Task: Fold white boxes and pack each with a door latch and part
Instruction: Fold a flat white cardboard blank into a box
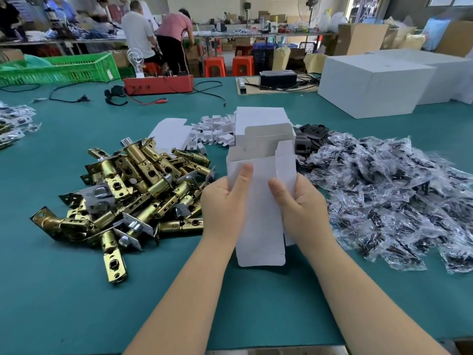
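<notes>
At the far left edge of the teal table [76, 290] we see a small scatter of bagged hardware [14, 121], and beyond it a green plastic crate [64, 69]. Nearer, left of centre, lies a heap of brass-coloured door latches [122, 193], tumbled over one another, some with silver faceplates showing. Far behind them sits a red box with cables [158, 84] trailing across the table.

In the middle we hold the white box [258, 196], partly formed, upright and tilted slightly, its far end open with the flaps standing up and its near flap hanging down close to the table. Our left hand [225, 203] grips the box's left side, the thumb pressed flat on the front panel and the fingers wrapped behind. Our right hand [299, 203] grips the right side likewise, thumb on the front and fingers curled round the edge. Just beyond the box lie flat white box blanks [258, 117] and a jumble of small white card inserts [215, 131].

Right of the box we see a few black strike plates [311, 137], and then a wide pile of parts in clear plastic bags [384, 196] spreading toward the near right. Far right stand large white cartons [371, 88].
</notes>
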`<action>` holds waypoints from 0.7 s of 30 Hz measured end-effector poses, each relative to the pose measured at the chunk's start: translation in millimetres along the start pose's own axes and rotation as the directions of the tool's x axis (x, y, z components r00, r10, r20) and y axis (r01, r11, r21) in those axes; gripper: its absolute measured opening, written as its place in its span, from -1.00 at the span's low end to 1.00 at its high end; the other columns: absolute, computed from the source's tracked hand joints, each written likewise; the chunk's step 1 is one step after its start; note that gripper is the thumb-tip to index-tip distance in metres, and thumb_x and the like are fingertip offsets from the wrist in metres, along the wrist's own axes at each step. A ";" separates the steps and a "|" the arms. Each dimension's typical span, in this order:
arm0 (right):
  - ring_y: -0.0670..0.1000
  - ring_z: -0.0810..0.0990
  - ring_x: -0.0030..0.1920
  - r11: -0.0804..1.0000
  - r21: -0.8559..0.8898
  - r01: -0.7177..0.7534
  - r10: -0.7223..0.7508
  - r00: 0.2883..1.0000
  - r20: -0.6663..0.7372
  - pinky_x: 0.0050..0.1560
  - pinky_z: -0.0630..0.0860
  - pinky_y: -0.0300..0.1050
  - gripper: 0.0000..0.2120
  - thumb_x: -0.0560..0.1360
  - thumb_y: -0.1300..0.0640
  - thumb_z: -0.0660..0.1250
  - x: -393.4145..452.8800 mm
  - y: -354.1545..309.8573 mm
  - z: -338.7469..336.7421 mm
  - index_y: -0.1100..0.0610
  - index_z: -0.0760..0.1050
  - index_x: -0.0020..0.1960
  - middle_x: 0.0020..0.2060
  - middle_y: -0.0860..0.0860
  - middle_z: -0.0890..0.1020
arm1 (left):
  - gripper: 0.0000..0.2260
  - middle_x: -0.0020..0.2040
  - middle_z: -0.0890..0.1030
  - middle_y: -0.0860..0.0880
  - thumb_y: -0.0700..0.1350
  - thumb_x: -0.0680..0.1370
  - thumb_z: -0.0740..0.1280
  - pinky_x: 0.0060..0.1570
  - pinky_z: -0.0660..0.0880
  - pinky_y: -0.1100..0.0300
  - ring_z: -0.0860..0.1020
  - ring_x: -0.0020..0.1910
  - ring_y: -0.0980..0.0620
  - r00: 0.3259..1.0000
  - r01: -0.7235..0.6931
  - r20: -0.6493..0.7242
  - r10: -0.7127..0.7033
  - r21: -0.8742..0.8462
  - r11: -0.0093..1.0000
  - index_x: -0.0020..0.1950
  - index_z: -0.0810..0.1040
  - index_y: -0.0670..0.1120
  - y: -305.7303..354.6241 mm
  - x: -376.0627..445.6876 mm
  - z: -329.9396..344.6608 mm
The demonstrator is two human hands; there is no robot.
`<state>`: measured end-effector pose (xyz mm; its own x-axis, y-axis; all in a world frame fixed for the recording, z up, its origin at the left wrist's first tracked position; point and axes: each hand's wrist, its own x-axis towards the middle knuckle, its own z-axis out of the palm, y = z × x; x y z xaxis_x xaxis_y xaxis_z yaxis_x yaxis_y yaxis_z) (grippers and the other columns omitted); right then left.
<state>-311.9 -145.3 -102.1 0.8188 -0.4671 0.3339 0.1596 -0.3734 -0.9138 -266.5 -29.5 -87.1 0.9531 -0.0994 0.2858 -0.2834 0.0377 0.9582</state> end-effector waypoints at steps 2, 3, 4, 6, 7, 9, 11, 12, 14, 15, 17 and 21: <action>-0.19 0.58 -0.20 1.000 -0.022 -0.010 0.009 1.000 -0.022 -0.21 0.52 -0.18 -0.67 0.43 -0.23 0.27 0.9 2.3 2.1 0.03 0.51 -0.07 -0.23 -0.14 0.63 | -0.46 -0.59 0.18 0.13 0.21 0.44 0.31 -0.56 0.08 0.31 0.14 -0.58 0.16 0.999 0.009 0.037 -0.009 0.005 1.000 -0.59 0.15 0.02 -1.4 4.3 0.9; -0.22 0.57 -0.23 1.000 -0.023 -0.005 0.004 1.000 -0.031 -0.24 0.51 -0.23 -0.77 0.49 -0.16 0.29 1.6 3.7 3.0 0.00 0.50 -0.08 -0.25 -0.16 0.62 | -0.47 -0.59 0.20 0.10 0.21 0.44 0.31 -0.54 0.10 0.29 0.16 -0.57 0.14 0.999 0.011 0.041 -0.011 -0.006 1.000 -0.58 0.16 0.02 -2.0 5.5 1.3; -0.25 0.55 -0.28 1.000 -0.028 0.001 -0.002 0.999 -0.043 -0.29 0.49 -0.29 -0.83 0.53 -0.10 0.29 2.1 4.5 3.6 -0.01 0.49 -0.10 -0.28 -0.17 0.60 | -0.49 -0.55 0.23 0.02 0.21 0.45 0.31 -0.49 0.13 0.27 0.19 -0.54 0.08 0.999 0.027 0.041 -0.025 -0.032 0.999 -0.56 0.20 0.00 -3.7 6.4 2.0; -0.25 0.47 -0.39 0.998 -0.053 0.035 -0.039 0.996 -0.074 -0.40 0.38 -0.40 -0.75 0.57 -0.06 0.24 2.5 5.8 3.3 0.08 0.46 -0.18 -0.38 -0.14 0.53 | -0.43 -0.41 0.28 -0.09 0.21 0.51 0.26 -0.35 0.18 0.10 0.23 -0.40 -0.03 0.996 0.085 0.030 -0.083 -0.086 0.993 -0.43 0.28 -0.24 -6.4 7.4 2.9; -0.24 0.42 -0.43 0.997 -0.064 0.049 -0.054 0.995 -0.086 -0.42 0.34 -0.40 -0.69 0.58 -0.06 0.21 3.1 5.9 2.7 0.11 0.41 -0.24 -0.42 -0.13 0.48 | -0.43 -0.37 0.30 -0.10 0.18 0.57 0.22 -0.31 0.17 0.07 0.23 -0.35 -0.05 0.995 0.100 0.019 -0.098 -0.085 0.991 -0.40 0.30 -0.27 -6.9 7.5 2.9; -0.20 0.33 -0.47 0.995 -0.085 0.055 -0.063 0.993 -0.099 -0.45 0.28 -0.35 -0.62 0.60 -0.04 0.18 3.4 5.8 2.4 0.10 0.28 -0.34 -0.47 -0.11 0.36 | -0.48 -0.42 0.26 -0.09 0.11 0.64 0.16 -0.34 0.16 0.12 0.23 -0.39 -0.02 0.999 0.046 -0.003 -0.046 0.011 0.999 -0.43 0.25 -0.18 -8.3 7.1 1.5; -0.15 0.26 -0.50 0.994 -0.110 0.015 -0.025 0.995 -0.095 -0.47 0.20 -0.26 -0.55 0.62 -0.04 0.14 5.7 6.3 1.2 0.07 0.17 -0.39 -0.50 -0.09 0.28 | -0.48 -0.54 0.23 0.07 0.05 0.65 0.16 -0.42 0.12 0.17 0.19 -0.49 0.09 1.000 -0.030 0.013 0.028 0.112 0.993 -0.50 0.17 0.01 -10.0 7.9 -0.3; -0.12 0.22 -0.50 0.991 -0.131 -0.016 0.005 0.996 -0.087 -0.45 0.15 -0.20 -0.53 0.63 -0.06 0.11 7.1 7.1 0.0 0.07 0.13 -0.41 -0.51 -0.08 0.25 | -0.47 -0.57 0.20 0.12 0.03 0.66 0.16 -0.45 0.10 0.21 0.17 -0.52 0.14 0.998 -0.050 0.033 0.046 0.139 0.989 -0.52 0.14 0.03 -10.3 8.1 -0.4; -0.06 0.18 -0.47 0.982 -0.180 -0.050 0.034 0.995 -0.091 -0.40 0.09 -0.09 -0.52 0.63 -0.09 0.05 8.5 9.2 -3.2 0.06 0.09 -0.41 -0.51 -0.07 0.23 | -0.47 -0.59 0.18 0.13 0.01 0.65 0.18 -0.49 0.08 0.26 0.15 -0.55 0.15 0.995 -0.072 0.085 0.059 0.157 0.985 -0.50 0.12 0.03 -11.6 9.1 -0.5; -0.05 0.19 -0.46 0.978 -0.206 -0.044 0.022 0.994 -0.110 -0.40 0.08 -0.10 -0.53 0.63 -0.09 0.05 8.4 9.4 -5.1 0.07 0.10 -0.40 -0.50 -0.07 0.24 | -0.48 -0.59 0.18 0.13 0.01 0.65 0.19 -0.51 0.08 0.30 0.15 -0.55 0.16 0.991 -0.075 0.119 0.057 0.154 0.985 -0.50 0.12 0.03 -11.5 9.4 -0.8; -0.06 0.21 -0.46 0.971 -0.237 -0.017 -0.020 0.988 -0.154 -0.43 0.11 -0.19 -0.54 0.65 -0.05 0.06 8.7 8.6 -7.9 0.07 0.13 -0.39 -0.49 -0.07 0.27 | -0.49 -0.57 0.21 0.15 0.03 0.63 0.22 -0.51 0.10 0.34 0.17 -0.55 0.18 0.985 -0.038 0.174 0.017 0.119 0.992 -0.49 0.16 0.01 -11.1 8.6 -1.1; -0.10 0.25 -0.49 0.985 -0.159 -0.065 0.018 0.959 -0.281 -0.47 0.17 -0.24 -0.54 0.66 0.00 0.07 12.4 7.4 -11.6 0.08 0.18 -0.40 -0.50 -0.05 0.33 | -0.56 -0.43 0.48 0.02 0.09 0.59 0.29 -0.40 0.33 0.27 0.42 -0.44 0.08 0.910 0.162 0.367 -0.194 0.117 0.980 -0.43 0.48 -0.11 -9.4 6.3 -3.8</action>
<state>-306.9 -163.1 -102.1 0.6333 -0.6803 0.3689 0.0163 -0.4649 -0.8852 -257.5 -26.7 -94.3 0.8831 -0.4629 0.0767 -0.1359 -0.0959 0.9861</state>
